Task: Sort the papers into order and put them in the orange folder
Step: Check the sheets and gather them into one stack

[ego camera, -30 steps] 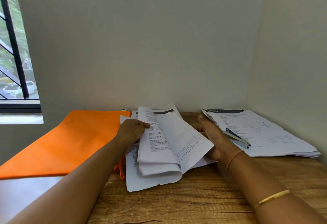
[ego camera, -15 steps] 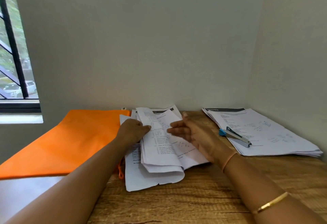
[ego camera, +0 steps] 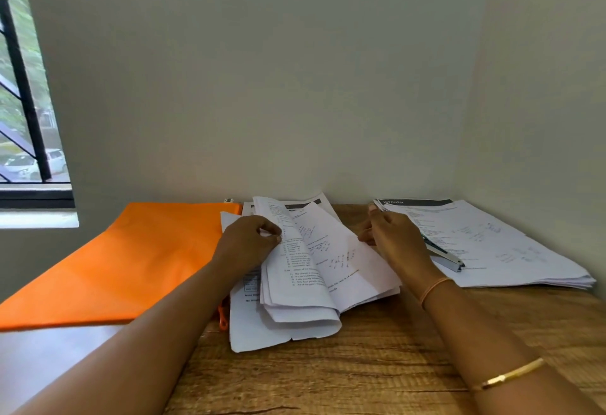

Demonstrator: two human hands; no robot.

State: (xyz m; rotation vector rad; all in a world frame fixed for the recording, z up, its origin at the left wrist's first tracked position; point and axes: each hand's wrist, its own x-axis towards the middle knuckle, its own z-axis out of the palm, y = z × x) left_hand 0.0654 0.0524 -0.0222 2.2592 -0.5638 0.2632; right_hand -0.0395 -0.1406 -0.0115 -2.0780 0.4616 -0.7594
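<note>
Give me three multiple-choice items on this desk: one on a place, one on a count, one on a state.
1. The stapler lies: A on the windowsill; B on the right paper stack; C on bare wood.
2. Bands on the right forearm: A none; B four; C two.
3. The left hand: A pinches bent-back sheets of the middle stack; B lies flat on the table; C holds a pen.
Key: 1 B, it rests on those printed sheets; 2 C, a thin orange band and a gold bangle; 3 A, thumb and fingers close on the pages.
</note>
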